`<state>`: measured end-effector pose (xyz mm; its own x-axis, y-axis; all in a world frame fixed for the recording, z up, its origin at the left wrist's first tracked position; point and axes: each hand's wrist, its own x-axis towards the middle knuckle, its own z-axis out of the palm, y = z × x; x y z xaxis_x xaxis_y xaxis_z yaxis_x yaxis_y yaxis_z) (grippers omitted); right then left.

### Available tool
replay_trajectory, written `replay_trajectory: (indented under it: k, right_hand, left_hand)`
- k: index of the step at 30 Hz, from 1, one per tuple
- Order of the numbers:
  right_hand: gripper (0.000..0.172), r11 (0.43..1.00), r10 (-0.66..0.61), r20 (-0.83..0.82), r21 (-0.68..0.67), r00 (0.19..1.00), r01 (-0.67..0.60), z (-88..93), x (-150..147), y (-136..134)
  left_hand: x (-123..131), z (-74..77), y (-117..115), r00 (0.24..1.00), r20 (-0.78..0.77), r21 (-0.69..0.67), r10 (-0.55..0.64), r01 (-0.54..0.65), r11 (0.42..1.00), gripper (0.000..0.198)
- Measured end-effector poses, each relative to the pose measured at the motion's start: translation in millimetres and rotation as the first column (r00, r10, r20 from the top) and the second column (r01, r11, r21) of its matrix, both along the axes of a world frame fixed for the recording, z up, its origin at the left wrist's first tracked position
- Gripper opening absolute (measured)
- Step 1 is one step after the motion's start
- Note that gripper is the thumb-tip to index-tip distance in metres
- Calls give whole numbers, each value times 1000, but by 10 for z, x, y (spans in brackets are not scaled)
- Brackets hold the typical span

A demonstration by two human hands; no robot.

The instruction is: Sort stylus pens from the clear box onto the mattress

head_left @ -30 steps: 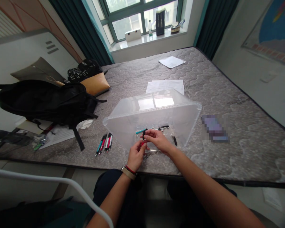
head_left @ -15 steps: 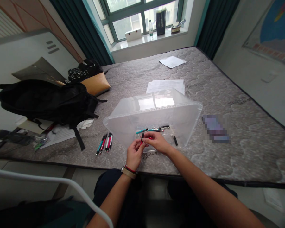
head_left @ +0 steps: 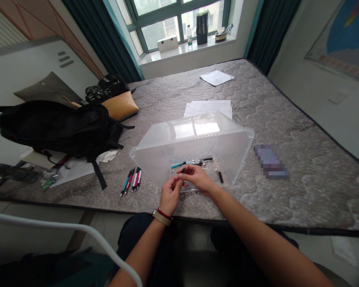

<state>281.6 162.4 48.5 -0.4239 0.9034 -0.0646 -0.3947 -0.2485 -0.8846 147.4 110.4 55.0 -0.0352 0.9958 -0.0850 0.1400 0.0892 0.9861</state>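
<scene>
My left hand [head_left: 170,194] and my right hand [head_left: 197,179] meet at the open front of a clear plastic bin [head_left: 155,137] lying on its side. Between their fingertips is a small red and black pen [head_left: 183,170], mostly hidden by the fingers. Both hands are closed on it in a pinch. Just behind them, teal and black pen parts [head_left: 178,164] lie inside the bin. A short black piece [head_left: 220,177] rests to the right of my right hand. Left of the bin, several teal, red, black and white pens [head_left: 134,179] lie side by side.
The bin stands on a grey quilted mattress [head_left: 257,203]. A blurred phone [head_left: 271,161] lies to the right. Paper sheets [head_left: 209,107] are behind the bin. At the left are a black backpack [head_left: 56,123] and a tan pouch [head_left: 121,105]. A white cable-like tube [head_left: 77,227] crosses the lower left.
The black end of the pen has tilted and shifted slightly right, and less of the red part shows between the fingers. My hands stay in nearly the same place.
</scene>
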Motion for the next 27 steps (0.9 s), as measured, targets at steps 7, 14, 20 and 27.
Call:
replay_trajectory:
  k: [7, 14, 20, 27]
  right_hand:
    - [37, 998, -34, 21, -49, 999, 35, -59, -19, -6]
    - [40, 1000, -14, -95, -10, 995, 13, 35, 111, 26]
    - [31, 983, -145, 95, 122, 985, 133, -31, 86, 74]
    - [36, 993, -104, 86, 67, 991, 98, -2, 86, 45]
  left_hand:
    - [2, 0, -5, 996, -47, 54, -73, 75, 996, 39]
    - [-41, -29, 10, 996, -85, 42, 4, -1, 999, 35]
    - [-7, 6, -10, 997, -72, 15, -27, 28, 999, 31]
    - [2, 21, -8, 997, -81, 15, -19, 20, 1000, 29]
